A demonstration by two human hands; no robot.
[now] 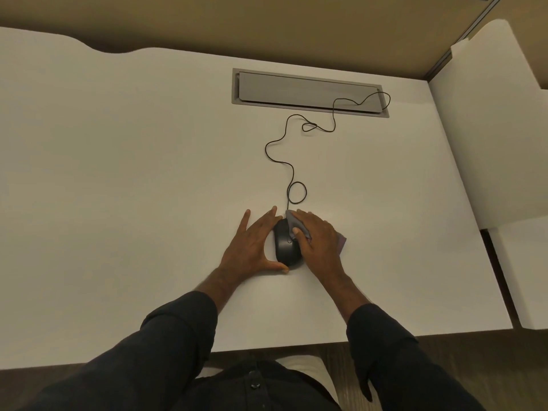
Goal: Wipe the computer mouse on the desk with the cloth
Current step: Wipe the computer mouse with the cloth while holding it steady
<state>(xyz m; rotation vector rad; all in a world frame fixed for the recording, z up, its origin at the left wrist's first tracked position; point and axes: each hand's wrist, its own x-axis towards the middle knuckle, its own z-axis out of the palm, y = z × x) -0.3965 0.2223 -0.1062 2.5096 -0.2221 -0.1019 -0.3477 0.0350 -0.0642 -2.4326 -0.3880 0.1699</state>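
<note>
Desk surface first: I see a broad white laminate desk [133,173] filling most of the head view, its near edge running just beyond my dark-sleeved forearms. At its right stands a white partition panel [489,129], upright and touching the desk's right edge. Set flush into the far part of the desk is a grey rectangular cable hatch [308,91] with its lid down.

My left hand [252,244] lies spread and flat on the desk, fingers pointing far, the thumb curled round the near end of the mouse and the palm edge against its left side; it braces the mouse rather than closing on it. My right hand [318,241] presses a grey folded cloth [293,222] down onto the right flank and far end of the mouse, the fingers bent over the fabric and gripping it. A corner of the cloth shows beyond the hand on the right, lying on the desk.

The black corded computer mouse [286,247] sits on the desk near the centre, between both hands, touching each. Its thin black cable [292,170] leaves the far end, makes a small loop, and winds in loose curves to the hatch's right end.
</note>
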